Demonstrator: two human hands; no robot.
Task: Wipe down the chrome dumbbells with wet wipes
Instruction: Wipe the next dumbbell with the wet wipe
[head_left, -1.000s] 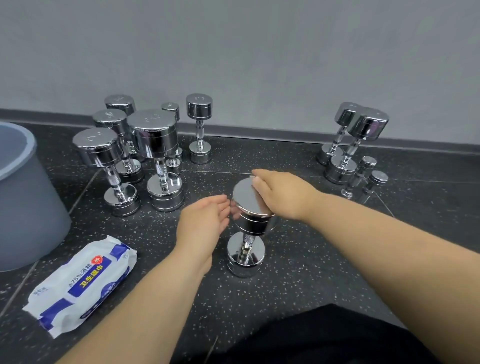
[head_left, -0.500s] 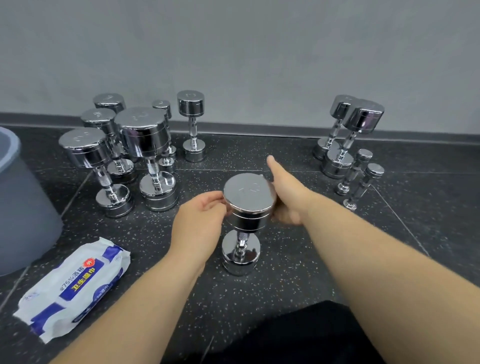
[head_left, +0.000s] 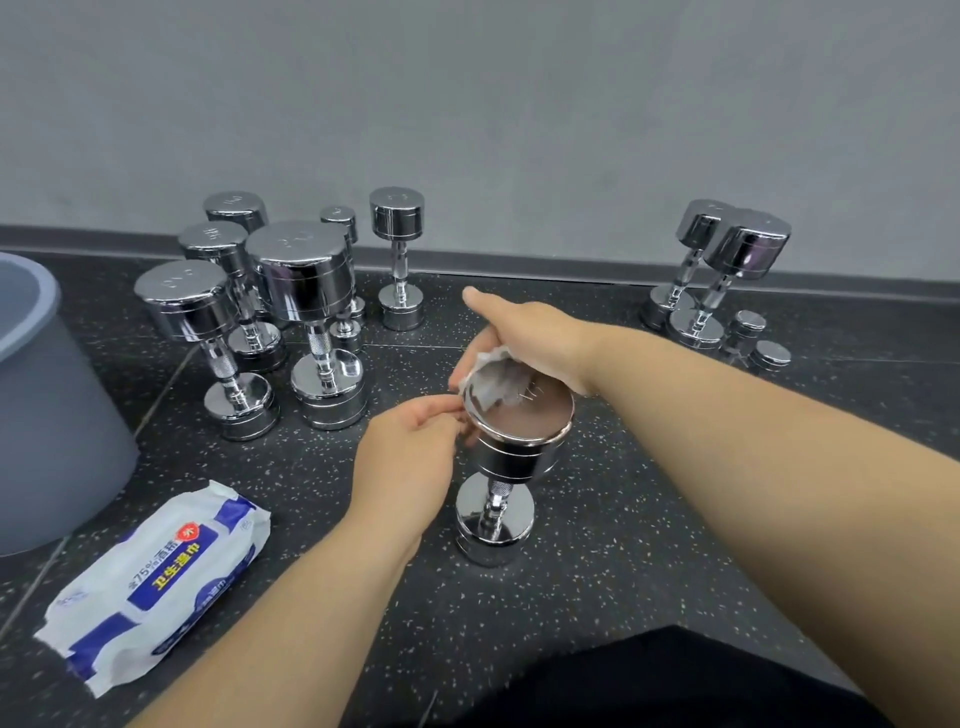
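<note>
- A person knelt or sat over a dark speckled floor (head_left: 623, 519), seen from their own head, both bare forearms reaching forward.
- One chrome dumbbell (head_left: 519, 447) stood upright on end on the floor, directly in front of them.
- The right hand (head_left: 540, 332) lay over the far edge of the dumbbell's upper head. Its grip was closed on a crumpled wet wipe (head_left: 493, 382), pressing it onto the flat top face.
- Half a second earlier that hand was at the right side of the head, with the top bare and no wipe showing. The wiping had moved from the side onto the top.
- The left hand (head_left: 405, 457) had its grip curled against the left rim of the same head, steadying it, as before.
- The handle and lower head probably remained to be cleaned.
- A pack of wipes (head_left: 156, 582) lay at lower left beside a grey bin (head_left: 47, 415).
- A cluster of dumbbells (head_left: 306, 280) stood at back left, a smaller group (head_left: 748, 249) at back right.
</note>
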